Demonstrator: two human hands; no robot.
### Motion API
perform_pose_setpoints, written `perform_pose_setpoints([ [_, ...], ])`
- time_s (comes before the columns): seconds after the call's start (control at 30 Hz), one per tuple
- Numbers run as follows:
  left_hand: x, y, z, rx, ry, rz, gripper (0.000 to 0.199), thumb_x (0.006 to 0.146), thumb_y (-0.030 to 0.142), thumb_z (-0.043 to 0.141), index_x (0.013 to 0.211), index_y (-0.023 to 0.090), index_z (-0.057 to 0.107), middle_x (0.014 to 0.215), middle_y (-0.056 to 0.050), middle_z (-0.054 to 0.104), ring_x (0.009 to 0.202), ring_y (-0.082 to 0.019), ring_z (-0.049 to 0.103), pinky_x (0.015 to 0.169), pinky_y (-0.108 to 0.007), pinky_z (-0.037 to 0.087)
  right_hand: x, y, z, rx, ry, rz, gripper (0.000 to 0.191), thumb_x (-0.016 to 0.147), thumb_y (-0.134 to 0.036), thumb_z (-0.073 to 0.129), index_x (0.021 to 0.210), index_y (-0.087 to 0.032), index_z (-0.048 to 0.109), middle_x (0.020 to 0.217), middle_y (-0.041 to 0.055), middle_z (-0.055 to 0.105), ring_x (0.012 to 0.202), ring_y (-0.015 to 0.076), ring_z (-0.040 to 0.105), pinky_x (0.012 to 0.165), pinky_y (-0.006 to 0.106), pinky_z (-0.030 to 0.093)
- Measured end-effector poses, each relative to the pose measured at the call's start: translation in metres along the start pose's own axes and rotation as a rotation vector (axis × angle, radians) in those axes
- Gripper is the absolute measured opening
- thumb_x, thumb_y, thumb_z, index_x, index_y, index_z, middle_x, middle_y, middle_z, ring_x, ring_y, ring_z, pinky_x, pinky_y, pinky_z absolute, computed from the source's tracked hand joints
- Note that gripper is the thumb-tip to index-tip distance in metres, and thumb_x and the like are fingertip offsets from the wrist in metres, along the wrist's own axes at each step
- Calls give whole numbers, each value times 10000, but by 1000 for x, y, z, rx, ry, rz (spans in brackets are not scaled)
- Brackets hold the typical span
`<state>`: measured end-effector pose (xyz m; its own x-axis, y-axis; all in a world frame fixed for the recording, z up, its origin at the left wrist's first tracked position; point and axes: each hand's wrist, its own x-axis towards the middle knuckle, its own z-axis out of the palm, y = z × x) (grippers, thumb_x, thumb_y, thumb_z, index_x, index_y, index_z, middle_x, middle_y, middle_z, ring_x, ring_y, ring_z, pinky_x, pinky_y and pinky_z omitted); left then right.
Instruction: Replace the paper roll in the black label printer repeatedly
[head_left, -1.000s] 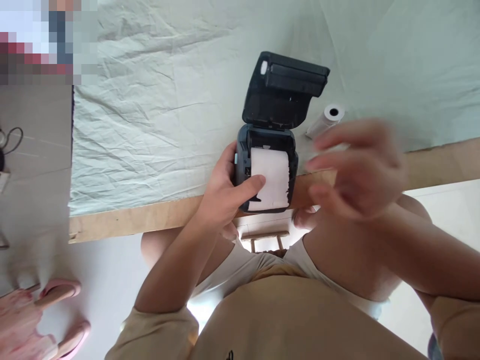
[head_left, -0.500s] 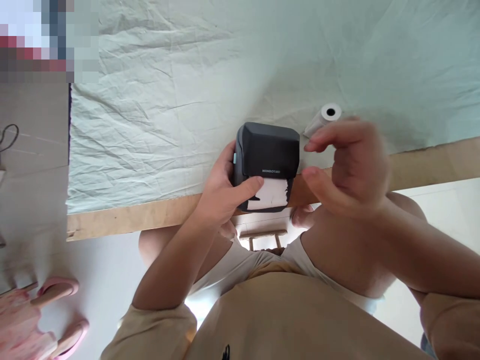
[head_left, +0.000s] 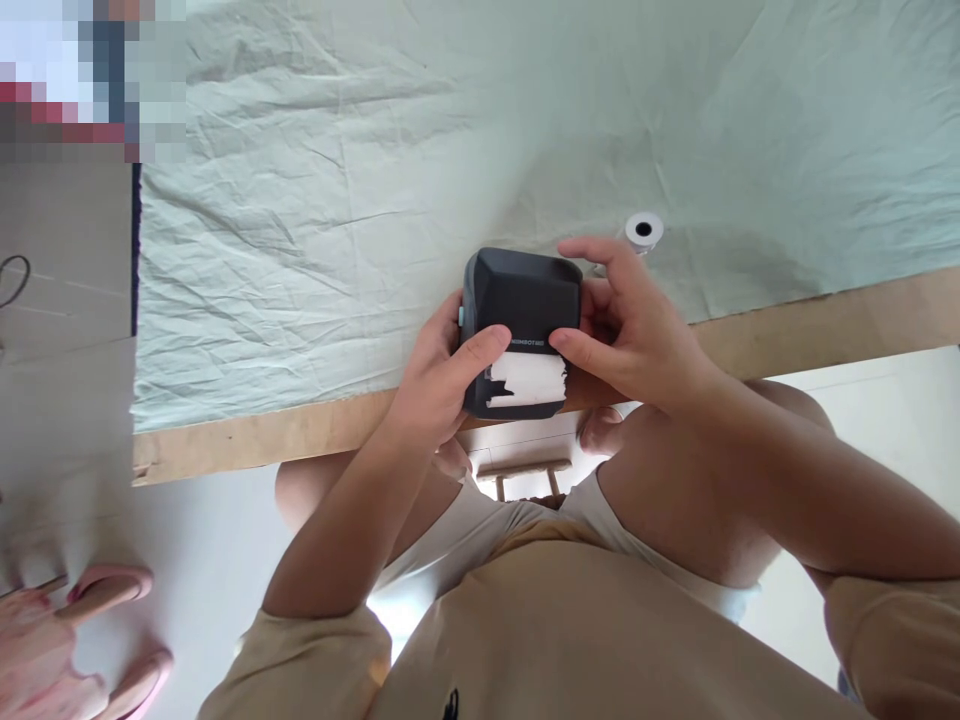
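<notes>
A dark grey label printer (head_left: 529, 295) marked NIIMBOT is held at the table's front edge. White paper with a ragged edge (head_left: 536, 378) lies across its lower front. My left hand (head_left: 442, 375) grips the printer's left side, its thumb on the front beside the lettering. My right hand (head_left: 630, 325) is closed round the right side, thumb on the lower right of the lid and index finger at the top right corner. Its other fingers are partly hidden behind the printer. Just beyond my right hand a white paper roll (head_left: 645, 230) with a dark core is on the cloth.
A pale green, wrinkled cloth (head_left: 315, 220) covers the table, whose bare wooden edge (head_left: 277, 435) runs along the front. My legs are under that edge. Another person's feet in pink slippers (head_left: 112, 585) are on the floor at lower left.
My right hand has moved left from beside the printer and taken hold of its right side. The printer has shifted slightly left in view, still in my left hand.
</notes>
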<state>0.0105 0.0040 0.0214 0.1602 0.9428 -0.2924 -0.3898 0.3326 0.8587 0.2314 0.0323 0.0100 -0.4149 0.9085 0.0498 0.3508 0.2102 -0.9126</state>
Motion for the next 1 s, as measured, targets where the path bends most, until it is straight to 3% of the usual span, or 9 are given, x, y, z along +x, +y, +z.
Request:
perform_pose_setpoints([
  [0.17, -1, -3, -1, 2, 13, 17, 602, 761, 588, 1065, 1122, 193, 788, 898, -59, 823, 724, -233, 797, 565, -284, 613, 0, 4, 1, -2, 3, -6, 645, 991, -432, 774, 1546, -312, 468, 765, -72, 576, 668, 178, 596, 629, 349, 466],
  [0.33, 1, -7, -2, 5, 72, 22, 538, 855, 679, 970, 1072, 210, 822, 938, -72, 861, 944, -314, 872, 685, -332, 679, -3, 8, 1, 8, -10, -22, 642, 1055, -532, 726, 1580, -304, 435, 836, -47, 648, 684, 167, 601, 633, 340, 457],
  [0.47, 4, -10, -2, -71, 203, -12, 520, 964, 718, 852, 945, 201, 802, 812, -40, 808, 792, -244, 822, 665, -322, 641, -6, 8, 0, 48, -7, -54, 582, 1076, -498, 695, 1565, -304, 447, 800, -55, 648, 674, 168, 616, 613, 336, 449],
  [0.67, 6, -5, 2, -88, 200, 47, 485, 951, 642, 906, 820, 197, 765, 755, -6, 750, 653, -161, 694, 570, -268, 554, -8, 2, 0, 121, -29, -31, 700, 934, -351, 853, 1539, -362, 500, 801, -59, 664, 622, 170, 605, 515, 339, 460],
  [0.83, 4, -7, -1, -92, 176, 89, 497, 900, 589, 972, 748, 199, 706, 649, 39, 645, 571, -118, 607, 532, -234, 519, -9, -5, -1, 127, 86, -117, 598, 915, -292, 905, 1423, -334, 594, 658, -131, 617, 490, 111, 533, 464, 302, 424],
  [0.9, 4, -9, -4, -75, 179, 78, 461, 917, 583, 957, 778, 205, 731, 678, 37, 683, 603, -126, 645, 567, -234, 558, -9, -8, 2, 75, 182, -196, 434, 965, -287, 881, 1329, -324, 648, 619, -138, 654, 456, 102, 549, 460, 296, 435],
  [1.0, 4, -9, -4, -29, 220, 43, 423, 938, 595, 928, 839, 214, 775, 751, 24, 760, 650, -140, 696, 609, -242, 604, -5, -12, 8, 72, 396, -335, 127, 1082, -304, 766, 1151, -318, 661, 712, -104, 783, 455, 96, 622, 435, 276, 450],
])
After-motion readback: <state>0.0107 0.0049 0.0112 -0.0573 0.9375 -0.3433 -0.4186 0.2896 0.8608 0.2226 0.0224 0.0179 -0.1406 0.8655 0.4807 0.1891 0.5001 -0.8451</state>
